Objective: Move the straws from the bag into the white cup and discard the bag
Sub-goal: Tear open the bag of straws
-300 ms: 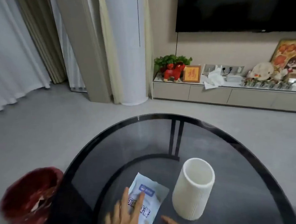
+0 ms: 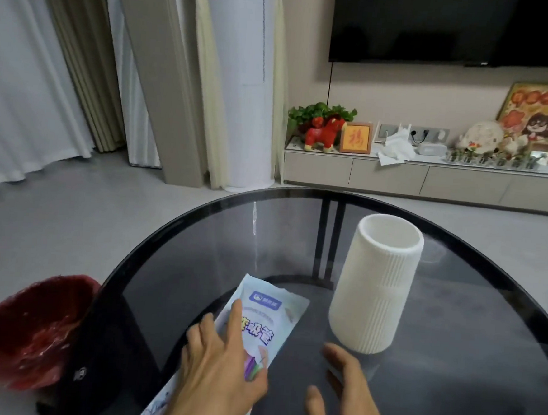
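The round dark glass table fills most of what I see below me, its black rim curving away toward the grey floor and its dark frame showing through the top. Beyond it a low TV cabinet runs along the wall beneath a black television, with a red toy horse, a small framed picture and other ornaments on it. A tall white column-shaped unit stands on the floor left of the cabinet, beside curtains.

Off the table's left edge, on the floor, sits a bin lined with a red plastic bag.

On the glass, the white ribbed cup stands upright, mouth open, to the right of the straw bag and apart from it.

The straw bag lies flat on the table, long axis running from near me up and away to the right, printed side up; coloured straws show through its clear window.

My left hand lies palm-down on the bag, fingers straight and spread, the forefinger reaching up along the print; it presses on the bag and does not grip it.

My right hand hovers just right of the bag, near the foot of the cup, fingers loosely extended, holding nothing; I cannot tell whether it touches the glass.
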`<state>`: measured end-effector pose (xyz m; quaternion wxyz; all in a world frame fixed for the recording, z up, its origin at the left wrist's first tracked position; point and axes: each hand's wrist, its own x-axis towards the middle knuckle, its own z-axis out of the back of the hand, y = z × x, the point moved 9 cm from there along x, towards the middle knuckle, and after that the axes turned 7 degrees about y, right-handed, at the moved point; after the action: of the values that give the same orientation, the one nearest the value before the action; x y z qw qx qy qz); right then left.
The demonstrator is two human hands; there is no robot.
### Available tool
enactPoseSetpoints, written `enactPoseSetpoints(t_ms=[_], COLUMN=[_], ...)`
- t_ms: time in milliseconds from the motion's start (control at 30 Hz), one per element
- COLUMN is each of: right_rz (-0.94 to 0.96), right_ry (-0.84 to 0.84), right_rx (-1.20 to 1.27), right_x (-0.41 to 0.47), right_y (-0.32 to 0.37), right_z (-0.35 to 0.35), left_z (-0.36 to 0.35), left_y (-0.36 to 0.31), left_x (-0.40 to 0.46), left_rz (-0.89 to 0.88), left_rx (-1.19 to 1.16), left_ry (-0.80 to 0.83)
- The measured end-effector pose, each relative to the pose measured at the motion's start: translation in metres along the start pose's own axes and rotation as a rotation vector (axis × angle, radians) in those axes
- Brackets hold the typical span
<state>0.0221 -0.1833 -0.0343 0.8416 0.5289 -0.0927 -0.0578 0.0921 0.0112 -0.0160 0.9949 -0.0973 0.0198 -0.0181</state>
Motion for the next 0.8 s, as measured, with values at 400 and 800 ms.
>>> enactPoseSetpoints(t_ms=[400,800], right_rz=[-0.107,-0.215], right_ry=[0.082,0.274], right_rx=[-0.017,0.655], right_x=[-0.035,-0.059], right_y=[0.055,0.05], right_z=[0.02,0.038], left_z=[0.055,0.063], left_y=[-0.027,-0.088], left_x=[-0.077,-0.103], left_rz=[-0.501,-0.505], left_rx=[0.036,-0.324], left_ry=[-0.174,-0.119])
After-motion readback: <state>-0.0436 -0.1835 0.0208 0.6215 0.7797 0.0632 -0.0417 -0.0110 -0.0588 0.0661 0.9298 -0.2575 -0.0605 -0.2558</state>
